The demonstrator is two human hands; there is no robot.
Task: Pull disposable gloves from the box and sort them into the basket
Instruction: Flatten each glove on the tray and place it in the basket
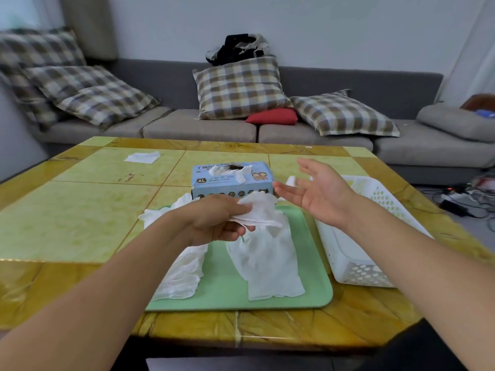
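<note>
A blue glove box (232,182) stands mid-table with white gloves poking from its torn top. In front of it lies a green tray (316,269) with two piles of white gloves: a left pile (182,277) and a right pile (267,266). My left hand (214,223) hovers over the tray and pinches a crumpled white glove (259,210). My right hand (318,191) is open, palm up, fingers spread, just right of that glove and apart from it. A white perforated basket (356,266) sits right of the tray, partly hidden by my right forearm.
A white tissue (142,157) lies at the table's far left. The yellow-green tiled table (80,210) ends close to me. Behind it runs a grey sofa (203,127) with checked cushions. Cables lie on the floor at the right (466,199).
</note>
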